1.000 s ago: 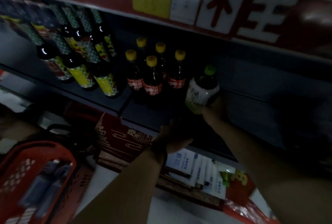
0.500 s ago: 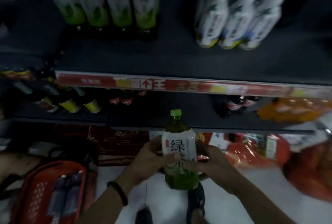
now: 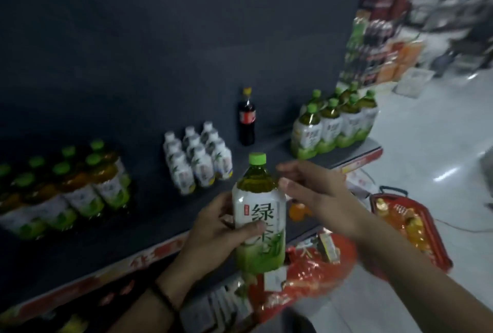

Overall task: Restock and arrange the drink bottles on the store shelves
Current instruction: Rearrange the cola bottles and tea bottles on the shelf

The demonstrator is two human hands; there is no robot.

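Observation:
My left hand [image 3: 213, 228] grips a large green tea bottle [image 3: 258, 215] with a green cap and white label, held upright in front of the dark shelf [image 3: 149, 226]. My right hand [image 3: 317, 194] hovers just right of the bottle's shoulder, fingers straight and spread, apart from it. On the shelf stand a group of matching green tea bottles [image 3: 333, 124] at the right end, a cluster of small white bottles [image 3: 198, 159], a lone dark cola bottle [image 3: 246, 119], and more green-capped bottles [image 3: 64, 188] at the left.
A red shopping basket [image 3: 410, 226] with orange items sits on the white floor at the right. Red packaged goods [image 3: 306, 271] lie below the shelf edge. Blurred product displays [image 3: 378, 25] stand at the far right. The shelf has bare room between the bottle groups.
The view has swung up and right to the upper shelf. My right hand has let go of the green tea bottle; my left hand alone holds it, raised toward the shelf.

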